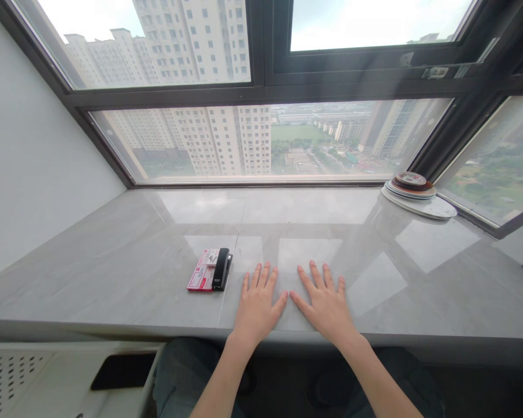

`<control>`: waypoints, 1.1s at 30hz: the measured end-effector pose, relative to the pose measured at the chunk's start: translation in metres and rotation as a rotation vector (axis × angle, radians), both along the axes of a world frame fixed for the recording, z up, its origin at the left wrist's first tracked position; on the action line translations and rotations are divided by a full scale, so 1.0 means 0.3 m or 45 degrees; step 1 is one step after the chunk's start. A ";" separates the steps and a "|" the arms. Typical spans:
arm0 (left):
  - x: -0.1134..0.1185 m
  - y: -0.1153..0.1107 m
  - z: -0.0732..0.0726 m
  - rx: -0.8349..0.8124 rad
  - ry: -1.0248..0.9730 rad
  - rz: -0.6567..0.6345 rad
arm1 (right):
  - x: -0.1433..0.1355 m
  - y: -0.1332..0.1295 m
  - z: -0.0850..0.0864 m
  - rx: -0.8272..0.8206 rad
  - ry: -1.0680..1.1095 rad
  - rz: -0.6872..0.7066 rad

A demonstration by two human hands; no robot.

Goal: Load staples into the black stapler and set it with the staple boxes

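Both hands rest palm down on the grey stone sill (126,261) near its front edge. My left hand (258,305) has its fingers spread and holds nothing. Just right of it lies my right hand (325,302), also spread and with nothing in it; the two thumbs point at each other with a small gap. To the left of my left hand, a black stapler (220,269) lies beside red and white small boxes (201,278), close against them. Neither hand touches these items.
A stack of round plates or mats (418,203) sits at the back right corner by the dark window frame (261,96). Below the sill at left, a white perforated unit (39,400) bears a dark flat object (124,371). My legs are under the front edge.
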State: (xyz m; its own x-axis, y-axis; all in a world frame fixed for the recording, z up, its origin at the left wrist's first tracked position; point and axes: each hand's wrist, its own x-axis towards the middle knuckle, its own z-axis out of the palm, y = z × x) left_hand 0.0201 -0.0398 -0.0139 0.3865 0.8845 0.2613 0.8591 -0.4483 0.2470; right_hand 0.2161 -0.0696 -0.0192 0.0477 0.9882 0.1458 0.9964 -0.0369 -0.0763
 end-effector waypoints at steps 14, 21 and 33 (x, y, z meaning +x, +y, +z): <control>0.000 0.001 -0.002 0.000 -0.005 -0.001 | 0.002 0.000 -0.001 0.011 0.021 0.005; -0.002 -0.001 0.001 0.005 -0.008 0.000 | 0.000 -0.001 0.003 0.003 0.022 0.007; -0.002 -0.001 -0.001 0.021 0.041 -0.001 | 0.004 0.000 -0.003 -0.003 0.051 -0.001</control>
State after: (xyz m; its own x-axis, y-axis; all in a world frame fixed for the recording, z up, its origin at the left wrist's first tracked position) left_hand 0.0195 -0.0402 -0.0144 0.3958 0.8799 0.2630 0.8661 -0.4529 0.2116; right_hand 0.2172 -0.0696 -0.0200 0.0545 0.9884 0.1416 0.9925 -0.0381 -0.1160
